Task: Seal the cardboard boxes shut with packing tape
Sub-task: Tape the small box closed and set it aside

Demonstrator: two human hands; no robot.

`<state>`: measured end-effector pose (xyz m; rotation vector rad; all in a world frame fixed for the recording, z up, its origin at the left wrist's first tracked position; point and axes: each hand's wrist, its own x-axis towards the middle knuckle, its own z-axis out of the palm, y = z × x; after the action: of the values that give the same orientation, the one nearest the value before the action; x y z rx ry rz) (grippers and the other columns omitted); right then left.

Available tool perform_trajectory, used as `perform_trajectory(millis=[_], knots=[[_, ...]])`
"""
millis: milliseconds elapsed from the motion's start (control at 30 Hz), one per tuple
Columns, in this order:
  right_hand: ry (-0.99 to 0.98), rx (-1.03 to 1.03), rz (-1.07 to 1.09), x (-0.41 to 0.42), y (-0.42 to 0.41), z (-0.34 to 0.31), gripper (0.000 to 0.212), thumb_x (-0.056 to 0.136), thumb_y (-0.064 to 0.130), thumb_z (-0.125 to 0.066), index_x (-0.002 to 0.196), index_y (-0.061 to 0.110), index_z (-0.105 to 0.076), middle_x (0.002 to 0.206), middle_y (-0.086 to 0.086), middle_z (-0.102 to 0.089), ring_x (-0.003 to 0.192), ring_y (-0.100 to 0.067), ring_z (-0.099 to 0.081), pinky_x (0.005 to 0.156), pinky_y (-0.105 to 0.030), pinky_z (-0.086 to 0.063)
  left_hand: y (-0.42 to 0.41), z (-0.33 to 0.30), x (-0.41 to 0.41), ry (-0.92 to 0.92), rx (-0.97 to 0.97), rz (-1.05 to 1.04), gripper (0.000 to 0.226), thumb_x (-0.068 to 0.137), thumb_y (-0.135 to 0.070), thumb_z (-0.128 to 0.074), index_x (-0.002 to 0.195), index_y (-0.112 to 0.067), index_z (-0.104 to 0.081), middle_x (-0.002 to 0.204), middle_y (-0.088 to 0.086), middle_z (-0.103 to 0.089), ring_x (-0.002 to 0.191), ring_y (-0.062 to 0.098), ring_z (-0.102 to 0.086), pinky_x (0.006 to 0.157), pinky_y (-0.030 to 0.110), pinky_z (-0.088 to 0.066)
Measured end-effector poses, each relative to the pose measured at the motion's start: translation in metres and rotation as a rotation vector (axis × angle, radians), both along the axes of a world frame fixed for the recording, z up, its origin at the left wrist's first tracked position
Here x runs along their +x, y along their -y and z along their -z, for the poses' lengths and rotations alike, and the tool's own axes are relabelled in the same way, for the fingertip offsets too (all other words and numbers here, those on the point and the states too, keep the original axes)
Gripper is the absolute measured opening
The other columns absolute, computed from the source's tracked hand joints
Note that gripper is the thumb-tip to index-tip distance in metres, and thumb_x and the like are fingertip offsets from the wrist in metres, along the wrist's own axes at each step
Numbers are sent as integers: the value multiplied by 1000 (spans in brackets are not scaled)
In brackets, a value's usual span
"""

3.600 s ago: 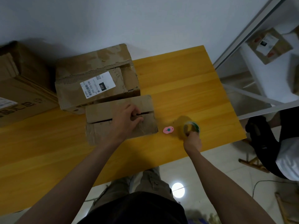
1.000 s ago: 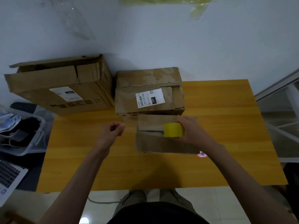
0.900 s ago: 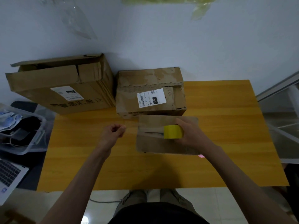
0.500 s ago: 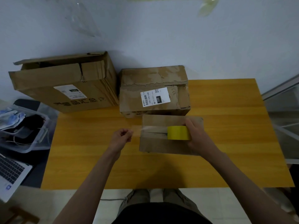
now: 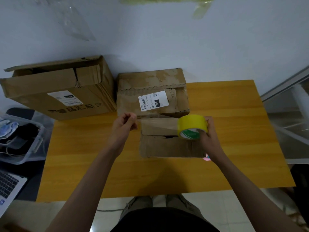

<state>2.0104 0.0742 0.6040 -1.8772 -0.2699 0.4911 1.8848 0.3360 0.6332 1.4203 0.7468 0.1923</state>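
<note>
two bigger boxes (image 5: 151, 92) just behind small box (image 5: 168, 144), touching

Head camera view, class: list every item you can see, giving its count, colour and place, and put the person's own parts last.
Table: one, yellow-orange wood, centre.
Small box: one, brown cardboard, on the table in front of the person, flap seam still open.
Labelled box: one, brown, white label, behind the small box.
Large box: one, brown, far left, top flap ajar.
Tape roll: one, yellow, above the small box's right end.
Tape strip: one, clear, stretched from roll to left hand.
Pink object: one, mostly hidden by the right wrist.
Plastic bin: one, clear, left.
Laptop: one, grey, lower left.
Left hand: pinches the strip's end.
Right hand: grips the roll.
</note>
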Motion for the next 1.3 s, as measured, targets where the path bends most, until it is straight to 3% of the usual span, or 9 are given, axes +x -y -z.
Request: perform_trajectory(millis=[200,333,500,633,700,867,1100,1233,1300], knots=[[-133,136,132,-2,16,-5,19,100,18,-57,116,10,-50,117,-13,-58,112,-38,-58,86,-62,-51,8,-1,8,-1,-63,37,11,103,-12,-54,92,-10,-57,81,-1,-56,69,5,-57,71,19,-53],[-238,220,159,-4,19,-12,25,100,14,-58,123,23,-60,123,-10,-66,114,-30,-64,91,-50,-57,6,7,-5,15,-196,54,10,97,-17,-61,95,-7,-58,85,2,-56,73,9,-58,74,21,-53],[-370,344,254,-9,20,-16,34,107,21,-44,139,17,-53,119,3,-71,111,-18,-68,84,-33,-58,13,19,-20,-53,-197,189,16,101,-21,-58,104,-5,-58,87,5,-58,80,13,-59,83,29,-53],[-396,337,279,-10,26,-17,34,106,18,-46,138,27,-50,121,0,-69,108,-18,-69,84,-39,-59,19,25,-25,-86,-173,157,11,101,-19,-58,97,-9,-58,84,-1,-61,78,12,-60,78,28,-54],[-354,290,223,-12,31,-20,39,104,15,-49,143,22,-48,128,-8,-64,113,-26,-66,87,-45,-58,18,26,-30,-101,-142,158,13,100,-20,-59,90,-12,-57,82,-3,-60,76,11,-58,77,28,-53],[-85,165,-43,-24,27,-31,12,99,1,-55,108,8,-57,106,-12,-62,103,-34,-62,80,-53,-55,21,34,-63,-76,-209,58,14,101,-15,-59,87,-13,-55,80,-4,-60,76,11,-60,79,31,-51],[187,1,-273,-13,-24,-34,43,81,-3,-60,120,15,-61,115,-3,-66,108,-21,-62,82,-37,-56,56,69,-129,-92,-365,-132,16,87,-21,-69,91,-7,-61,84,2,-61,84,16,-61,88,36,-50],[207,-102,-403,-22,-58,-25,38,93,-5,-56,127,11,-65,118,0,-68,107,-17,-64,85,-30,-54,84,98,-143,-103,-503,-216,12,98,-13,-58,89,-5,-58,93,7,-63,94,22,-62,90,36,-50],[194,-134,-418,-27,-62,-22,29,96,-3,-56,121,6,-67,106,1,-68,97,-11,-64,79,-16,-48,90,104,-142,-113,-526,-259,14,102,-10,-54,90,-4,-58,107,10,-64,110,27,-62,90,35,-50]])
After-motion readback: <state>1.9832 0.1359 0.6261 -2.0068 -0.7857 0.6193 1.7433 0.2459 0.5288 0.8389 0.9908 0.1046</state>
